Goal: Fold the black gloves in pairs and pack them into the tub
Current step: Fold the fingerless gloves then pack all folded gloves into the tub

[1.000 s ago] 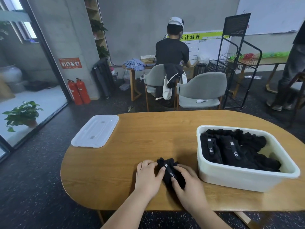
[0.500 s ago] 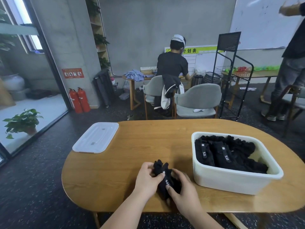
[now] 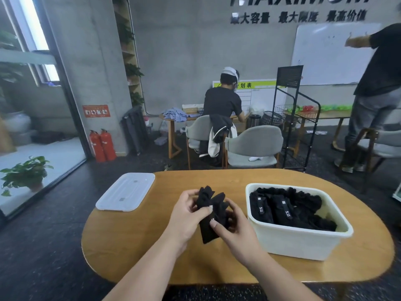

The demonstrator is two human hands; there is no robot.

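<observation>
Two hands hold a folded pair of black gloves (image 3: 209, 213) above the table (image 3: 134, 240), just left of the tub (image 3: 297, 242).
Both the left hand (image 3: 185, 216) and right hand (image 3: 237, 228) curl round the bundle, thumbs pinching, likely keeping the fold tight for packing; the lid (image 3: 125, 192) lies aside so the tub is open.

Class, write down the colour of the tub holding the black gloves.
White. The tub shows best in the head view.
</observation>
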